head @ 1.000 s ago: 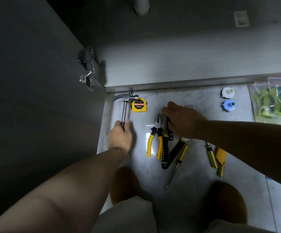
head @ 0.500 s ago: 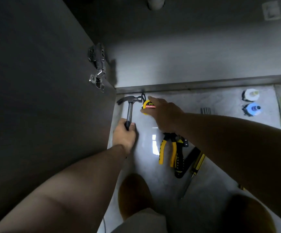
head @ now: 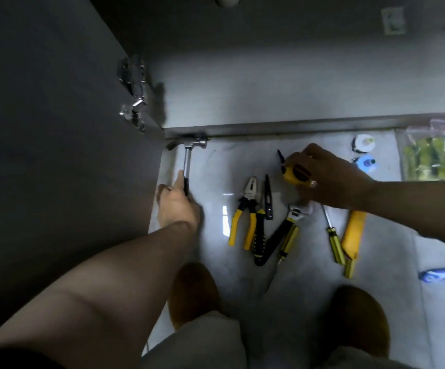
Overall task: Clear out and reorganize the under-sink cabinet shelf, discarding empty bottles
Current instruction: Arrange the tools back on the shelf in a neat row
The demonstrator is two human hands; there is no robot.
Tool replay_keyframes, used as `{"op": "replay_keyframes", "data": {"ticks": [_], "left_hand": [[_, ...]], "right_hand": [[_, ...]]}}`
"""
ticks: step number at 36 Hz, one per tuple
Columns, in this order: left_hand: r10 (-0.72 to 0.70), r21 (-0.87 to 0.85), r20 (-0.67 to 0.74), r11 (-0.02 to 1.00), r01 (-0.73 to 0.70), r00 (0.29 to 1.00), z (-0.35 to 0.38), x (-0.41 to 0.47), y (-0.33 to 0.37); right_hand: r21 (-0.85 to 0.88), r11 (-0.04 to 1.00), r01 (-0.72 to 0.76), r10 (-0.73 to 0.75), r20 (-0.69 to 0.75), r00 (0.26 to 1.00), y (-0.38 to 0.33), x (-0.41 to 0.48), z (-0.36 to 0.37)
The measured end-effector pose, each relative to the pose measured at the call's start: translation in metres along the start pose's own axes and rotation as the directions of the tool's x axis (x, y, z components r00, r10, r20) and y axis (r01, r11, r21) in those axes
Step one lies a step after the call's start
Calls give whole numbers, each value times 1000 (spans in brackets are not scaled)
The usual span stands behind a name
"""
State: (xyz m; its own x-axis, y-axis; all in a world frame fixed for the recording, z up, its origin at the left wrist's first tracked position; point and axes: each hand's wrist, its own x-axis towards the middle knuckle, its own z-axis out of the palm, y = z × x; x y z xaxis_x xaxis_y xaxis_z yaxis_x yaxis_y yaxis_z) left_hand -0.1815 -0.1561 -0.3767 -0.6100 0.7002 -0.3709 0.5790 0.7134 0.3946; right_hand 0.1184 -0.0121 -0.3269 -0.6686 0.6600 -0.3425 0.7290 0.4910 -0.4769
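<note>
My left hand (head: 177, 206) grips the black handle of a steel claw hammer (head: 188, 155), whose head lies against the cabinet's front edge. My right hand (head: 327, 179) holds a yellow tape measure (head: 294, 174) lifted a little above the floor, its black strap sticking up. On the tiled floor between the hands lie yellow-handled pliers (head: 245, 214), black needle-nose pliers (head: 265, 209) and an adjustable wrench (head: 282, 235). To the right lie several yellow screwdrivers (head: 333, 241) and a yellow utility knife (head: 353, 233).
The open cabinet door (head: 56, 129) with its hinge (head: 133, 102) stands at the left. Beyond the sill is the cabinet floor (head: 282, 83). A white roll (head: 362, 142), a blue roll (head: 365, 163) and a plastic bag (head: 437, 155) lie at the right. My knees fill the bottom.
My right hand picked up the tape measure from beside the hammer head and carried it to the right. The left hand kept its grip on the hammer.
</note>
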Motion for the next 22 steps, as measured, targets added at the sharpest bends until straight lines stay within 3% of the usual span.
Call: {"op": "replay_keyframes", "data": {"ticks": [6, 11, 14, 18, 22], "left_hand": [[22, 111, -18, 994, -20, 1000, 6, 4, 7], [-44, 208, -80, 976, 59, 996, 12, -4, 22], [152, 283, -136, 953, -109, 979, 18, -18, 34], [462, 266, -70, 863, -430, 884, 30, -34, 52], [535, 121, 92, 831, -542, 840, 45, -50, 67]], "right_hand": [[-46, 970, -239, 241, 41, 970, 43, -79, 5], [-24, 905, -424, 423, -37, 905, 50, -108, 19], [-25, 874, -485, 480, -103, 871, 52, -109, 20], [-72, 860, -505, 492, -146, 858, 59, -104, 14], [-114, 810, -575, 565, -113, 818, 65, -99, 13]]}}
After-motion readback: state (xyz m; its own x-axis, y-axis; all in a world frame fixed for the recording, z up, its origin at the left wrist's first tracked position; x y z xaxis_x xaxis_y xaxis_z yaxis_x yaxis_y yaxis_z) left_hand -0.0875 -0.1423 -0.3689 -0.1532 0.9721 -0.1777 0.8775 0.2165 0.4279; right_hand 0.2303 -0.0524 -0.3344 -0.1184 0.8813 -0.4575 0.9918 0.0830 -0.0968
